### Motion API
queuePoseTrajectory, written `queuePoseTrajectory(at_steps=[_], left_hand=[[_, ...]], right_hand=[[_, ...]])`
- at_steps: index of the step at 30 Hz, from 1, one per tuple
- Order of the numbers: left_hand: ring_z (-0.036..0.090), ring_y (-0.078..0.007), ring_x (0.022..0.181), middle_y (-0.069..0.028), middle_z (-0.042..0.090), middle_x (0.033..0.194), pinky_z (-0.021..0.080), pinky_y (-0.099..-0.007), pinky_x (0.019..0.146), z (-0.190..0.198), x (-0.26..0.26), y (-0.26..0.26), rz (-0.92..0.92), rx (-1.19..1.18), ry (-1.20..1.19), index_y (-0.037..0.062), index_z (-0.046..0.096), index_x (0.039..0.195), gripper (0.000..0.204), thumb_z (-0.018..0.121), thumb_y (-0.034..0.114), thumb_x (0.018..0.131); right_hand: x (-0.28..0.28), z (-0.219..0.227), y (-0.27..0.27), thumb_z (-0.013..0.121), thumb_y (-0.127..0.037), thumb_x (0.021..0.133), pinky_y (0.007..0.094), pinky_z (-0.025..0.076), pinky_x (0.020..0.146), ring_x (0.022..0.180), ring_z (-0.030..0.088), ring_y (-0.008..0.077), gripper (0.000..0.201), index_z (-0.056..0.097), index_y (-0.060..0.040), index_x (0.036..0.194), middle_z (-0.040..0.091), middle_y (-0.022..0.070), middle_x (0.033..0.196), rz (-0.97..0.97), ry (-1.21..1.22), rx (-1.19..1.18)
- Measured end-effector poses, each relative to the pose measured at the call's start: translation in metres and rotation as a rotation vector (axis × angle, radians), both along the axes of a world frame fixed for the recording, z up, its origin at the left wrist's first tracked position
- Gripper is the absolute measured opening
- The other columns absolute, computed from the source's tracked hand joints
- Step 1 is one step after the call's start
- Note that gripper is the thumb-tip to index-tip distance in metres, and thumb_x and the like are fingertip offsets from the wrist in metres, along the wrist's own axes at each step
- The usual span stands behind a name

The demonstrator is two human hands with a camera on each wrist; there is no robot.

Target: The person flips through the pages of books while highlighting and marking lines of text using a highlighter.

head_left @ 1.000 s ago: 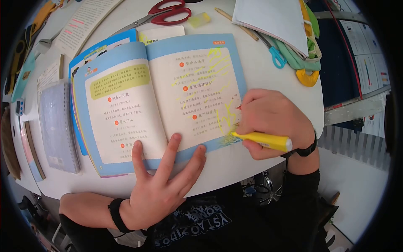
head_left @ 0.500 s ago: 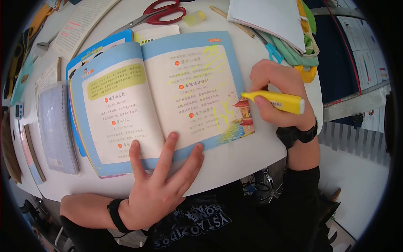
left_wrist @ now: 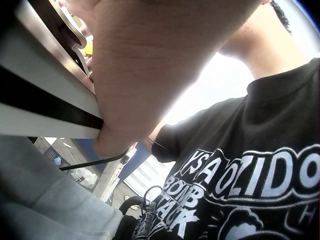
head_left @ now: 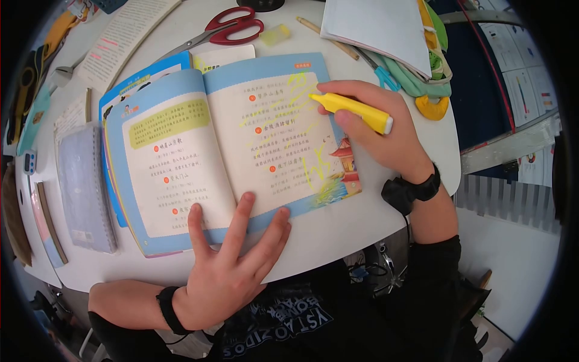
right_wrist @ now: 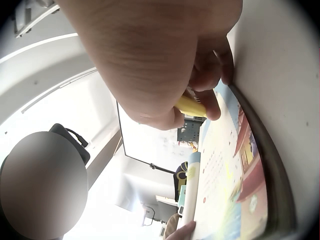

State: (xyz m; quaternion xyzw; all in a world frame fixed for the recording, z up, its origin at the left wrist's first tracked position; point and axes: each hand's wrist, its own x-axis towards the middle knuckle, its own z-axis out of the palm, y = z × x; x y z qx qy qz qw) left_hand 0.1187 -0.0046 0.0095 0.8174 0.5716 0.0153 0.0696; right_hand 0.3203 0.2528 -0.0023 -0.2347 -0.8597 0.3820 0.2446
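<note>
An open book [head_left: 241, 163] with blue page borders and printed Chinese text lies on the white table. My left hand [head_left: 226, 277] rests with spread fingers on its lower edge, near the spine. In my right hand [head_left: 386, 136], thumb and fingers pinch a yellow highlighter [head_left: 359, 112]. Its tip is at the upper right part of the right page, beside yellow strokes [head_left: 298, 79]. More yellow marks surround the pagoda picture [head_left: 347, 160] in the lower corner. The right wrist view shows the highlighter [right_wrist: 191, 106] between the fingers, close over the page.
Red-handled scissors [head_left: 235, 27], a small yellow eraser-like block [head_left: 275, 35] and a pencil [head_left: 329, 38] lie behind the book. White papers [head_left: 380, 33] cover a green pouch at back right. A spiral notebook [head_left: 87, 187] and other books [head_left: 129, 36] lie leftward.
My right hand has carried the highlighter from the lower right corner of the right page up to its upper right side, uncovering the pagoda picture. My left hand stays on the book.
</note>
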Motion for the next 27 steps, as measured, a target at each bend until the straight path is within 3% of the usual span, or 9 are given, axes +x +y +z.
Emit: queuePoseTrajectory(at_steps=[5, 7, 14, 16, 21, 26, 27], left_hand=[[0.041, -0.0384, 0.15, 0.0031, 0.047, 0.159, 0.032, -0.0864, 0.1, -0.002, -0.001, -0.001, 0.003, 0.008, -0.005, 0.0184, 0.071, 0.132, 0.056, 0.067, 0.033, 0.078], [0.031, -0.0461, 0.152, 0.0003, 0.043, 0.163, 0.023, -0.0879, 0.103, -0.002, -0.002, -0.002, -0.043, -0.029, 0.021, 0.0173, 0.063, 0.144, 0.101, 0.089, 0.049, 0.052], [0.032, -0.0461, 0.152, 0.0006, 0.043, 0.163, 0.023, -0.0879, 0.102, -0.005, -0.001, -0.003, -0.035, -0.021, 0.017, 0.0177, 0.063, 0.143, 0.1, 0.089, 0.049, 0.052], [0.043, -0.0371, 0.149, 0.0034, 0.048, 0.158, 0.033, -0.0861, 0.099, -0.004, 0.0, -0.001, 0.008, 0.035, -0.01, 0.018, 0.071, 0.131, 0.049, 0.064, 0.029, 0.084], [0.042, -0.038, 0.149, 0.0032, 0.047, 0.159, 0.032, -0.0867, 0.099, 0.001, 0.0, 0.002, -0.003, 0.003, -0.001, 0.0186, 0.071, 0.131, 0.052, 0.065, 0.031, 0.082], [0.041, -0.039, 0.149, 0.0032, 0.046, 0.161, 0.032, -0.0871, 0.099, -0.002, -0.001, -0.001, -0.005, -0.012, -0.004, 0.0193, 0.071, 0.132, 0.055, 0.066, 0.033, 0.08], [0.037, -0.0424, 0.151, 0.0018, 0.045, 0.161, 0.027, -0.0877, 0.101, -0.003, -0.001, -0.002, -0.02, -0.022, 0.003, 0.0183, 0.067, 0.137, 0.075, 0.077, 0.041, 0.067]], right_hand=[[0.0, -0.002, 0.0, 0.068, -0.009, 0.101, 0.0249, 0.056, 0.082, 0.094, 0.074, 0.0132, 0.019, 0.068, 0.0016, 0.116, 0.073, 0.0089, 0.103, -0.119, 0.107, -0.264], [0.002, -0.001, 0.002, 0.067, -0.01, 0.101, 0.0241, 0.056, 0.08, 0.093, 0.073, 0.0111, 0.018, 0.068, 0.002, 0.114, 0.073, 0.0076, 0.102, -0.123, 0.115, -0.304], [0.002, 0.003, 0.001, 0.068, -0.01, 0.101, 0.0228, 0.056, 0.076, 0.087, 0.07, 0.0086, 0.016, 0.067, 0.0013, 0.112, 0.072, 0.0062, 0.102, -0.148, 0.016, -0.325], [0.003, 0.002, 0.002, 0.068, -0.01, 0.101, 0.0224, 0.055, 0.077, 0.087, 0.07, 0.0084, 0.016, 0.066, 0.0008, 0.113, 0.072, 0.0059, 0.103, -0.159, -0.026, -0.322], [-0.001, -0.007, 0.006, 0.07, -0.013, 0.1, 0.0228, 0.052, 0.08, 0.088, 0.068, 0.009, 0.024, 0.064, -0.0013, 0.119, 0.071, 0.0049, 0.103, -0.213, 0.121, -0.095], [0.003, -0.001, 0.002, 0.07, -0.014, 0.099, 0.0233, 0.052, 0.077, 0.085, 0.066, 0.0088, 0.021, 0.066, -0.003, 0.116, 0.072, 0.0036, 0.099, -0.111, 0.052, -0.196], [0.004, 0.0, 0.002, 0.07, -0.014, 0.099, 0.0232, 0.051, 0.075, 0.083, 0.065, 0.0084, 0.02, 0.067, -0.0033, 0.115, 0.072, 0.0035, 0.097, -0.051, 0.037, -0.267]])
